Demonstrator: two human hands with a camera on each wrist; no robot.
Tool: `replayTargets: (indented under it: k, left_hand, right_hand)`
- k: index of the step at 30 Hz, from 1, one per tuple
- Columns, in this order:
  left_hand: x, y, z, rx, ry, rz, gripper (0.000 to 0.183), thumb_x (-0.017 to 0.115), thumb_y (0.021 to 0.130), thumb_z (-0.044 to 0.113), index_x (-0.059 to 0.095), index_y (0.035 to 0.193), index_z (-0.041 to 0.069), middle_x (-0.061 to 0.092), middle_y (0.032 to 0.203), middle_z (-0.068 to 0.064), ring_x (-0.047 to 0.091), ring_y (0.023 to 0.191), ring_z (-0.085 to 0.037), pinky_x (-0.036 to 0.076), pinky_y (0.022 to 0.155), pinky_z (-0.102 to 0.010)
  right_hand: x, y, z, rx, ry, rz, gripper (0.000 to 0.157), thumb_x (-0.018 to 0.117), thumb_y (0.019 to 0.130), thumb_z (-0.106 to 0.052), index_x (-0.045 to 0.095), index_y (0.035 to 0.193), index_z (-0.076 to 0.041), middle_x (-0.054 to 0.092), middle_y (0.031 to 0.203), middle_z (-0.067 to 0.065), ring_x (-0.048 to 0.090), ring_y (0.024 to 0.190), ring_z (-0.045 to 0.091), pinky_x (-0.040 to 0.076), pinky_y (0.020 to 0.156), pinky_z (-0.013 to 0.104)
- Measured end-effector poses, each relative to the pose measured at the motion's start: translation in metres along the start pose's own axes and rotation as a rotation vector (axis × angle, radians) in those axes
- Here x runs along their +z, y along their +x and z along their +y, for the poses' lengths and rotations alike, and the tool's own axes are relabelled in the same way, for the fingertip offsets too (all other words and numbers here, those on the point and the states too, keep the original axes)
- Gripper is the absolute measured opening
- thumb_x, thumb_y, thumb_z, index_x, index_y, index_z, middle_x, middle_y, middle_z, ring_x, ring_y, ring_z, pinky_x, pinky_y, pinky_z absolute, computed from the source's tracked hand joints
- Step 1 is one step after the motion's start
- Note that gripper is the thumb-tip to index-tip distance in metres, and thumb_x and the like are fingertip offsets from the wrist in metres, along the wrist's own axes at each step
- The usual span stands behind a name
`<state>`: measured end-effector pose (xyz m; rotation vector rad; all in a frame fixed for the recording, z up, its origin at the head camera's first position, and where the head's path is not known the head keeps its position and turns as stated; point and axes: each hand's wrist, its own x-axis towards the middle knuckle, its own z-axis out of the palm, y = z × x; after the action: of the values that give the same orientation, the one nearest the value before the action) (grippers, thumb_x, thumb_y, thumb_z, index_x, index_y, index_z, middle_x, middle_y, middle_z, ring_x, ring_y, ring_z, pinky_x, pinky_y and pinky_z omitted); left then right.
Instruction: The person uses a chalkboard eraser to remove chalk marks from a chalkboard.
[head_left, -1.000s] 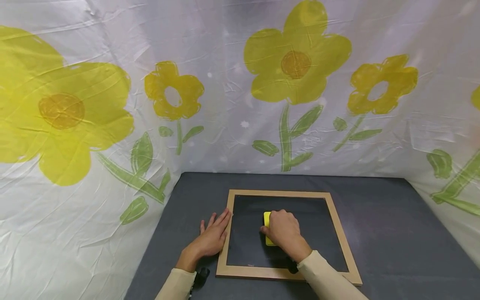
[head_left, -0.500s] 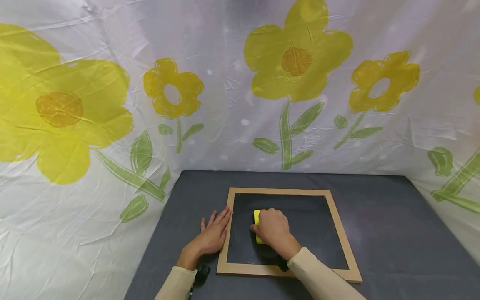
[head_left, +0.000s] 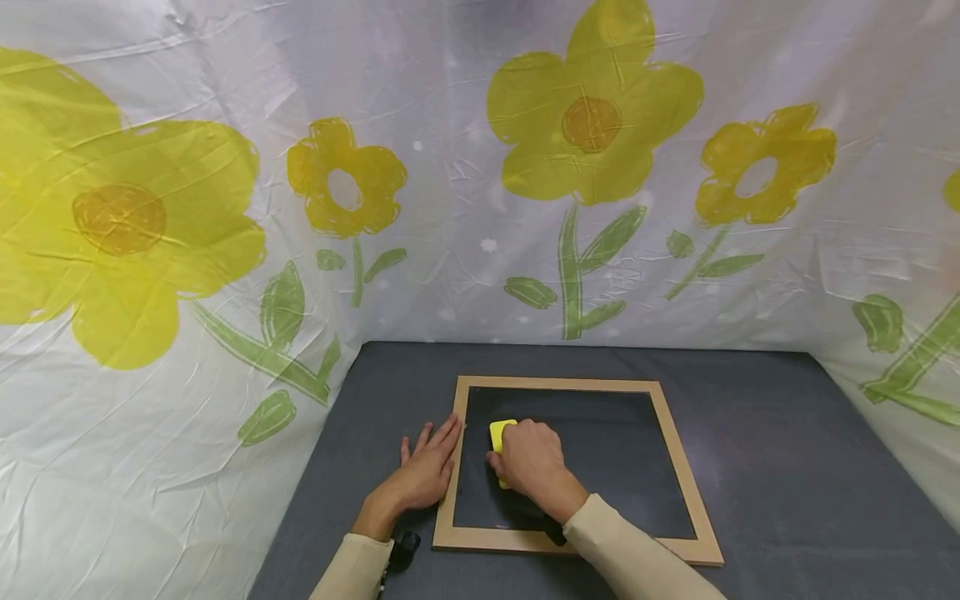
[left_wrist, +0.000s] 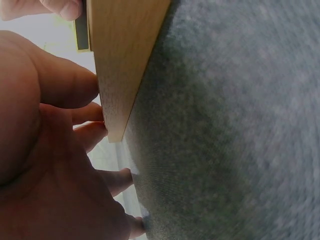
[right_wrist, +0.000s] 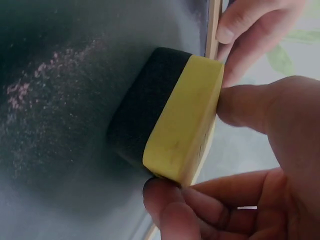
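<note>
A wood-framed chalkboard (head_left: pixel 592 467) lies flat on the dark table. My right hand (head_left: pixel 532 467) grips a yellow and black chalkboard eraser (head_left: pixel 501 433) near the board's left side. In the right wrist view the black felt side of the eraser (right_wrist: pixel 150 100) is against the board, thumb and fingers on its yellow body. Pinkish chalk dust (right_wrist: pixel 30 90) marks the surface beside it. My left hand (head_left: pixel 420 475) rests on the left edge of the wooden frame (head_left: pixel 448 500), fingers extended. In the left wrist view, thumb and fingers touch the frame's side (left_wrist: pixel 120 65), two fingertips on the cloth.
A dark grey cloth covers the table (head_left: pixel 780 467). Behind and at both sides hangs a white curtain (head_left: pixel 450 208) printed with yellow flowers. A black wrist device (head_left: pixel 405 550) sits at my left wrist.
My right hand has slid the eraser leftward across the board, from near the middle toward the left frame edge. The left hand has stayed put on the frame.
</note>
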<state>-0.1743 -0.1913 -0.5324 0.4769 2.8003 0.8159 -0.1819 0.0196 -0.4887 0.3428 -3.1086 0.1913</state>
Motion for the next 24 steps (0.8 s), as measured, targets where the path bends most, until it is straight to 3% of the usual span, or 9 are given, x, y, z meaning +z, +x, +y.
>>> replayTargets:
  k: [8, 18, 24]
  left_hand:
    - [0.0004, -0.0003, -0.0011, -0.01, -0.004, -0.004, 0.065, 0.056, 0.111, 0.008, 0.034, 0.172, 0.005, 0.026, 0.183, -0.012, 0.017, 0.166, -0.055, 0.001, 0.122, -0.086]
    - [-0.0002, -0.0013, -0.0014, 0.005, -0.007, 0.003, 0.064, 0.055, 0.111, 0.007, 0.035, 0.172, 0.005, 0.027, 0.182, -0.013, 0.017, 0.166, -0.056, 0.002, 0.121, -0.088]
    - [-0.0013, -0.0017, -0.0009, 0.032, -0.045, -0.006, 0.065, 0.053, 0.111, 0.008, 0.032, 0.172, 0.004, 0.024, 0.183, -0.014, 0.014, 0.164, -0.06, -0.003, 0.119, -0.089]
  right_hand:
    - [0.0026, 0.0011, -0.001, -0.089, 0.004, 0.006, 0.044, 0.084, 0.092, -0.052, 0.074, 0.083, -0.01, 0.06, 0.067, 0.002, 0.056, 0.056, 0.017, 0.055, 0.051, 0.035]
    - [0.0038, 0.0042, -0.003, -0.199, -0.048, 0.008, 0.041, 0.082, 0.092, -0.05, 0.081, 0.091, -0.009, 0.065, 0.08, 0.004, 0.06, 0.065, 0.018, 0.06, 0.058, 0.038]
    - [-0.0001, 0.0019, -0.0043, -0.242, -0.079, -0.027, 0.048, 0.081, 0.093, -0.048, 0.082, 0.121, -0.009, 0.07, 0.098, 0.008, 0.062, 0.081, 0.021, 0.064, 0.073, 0.041]
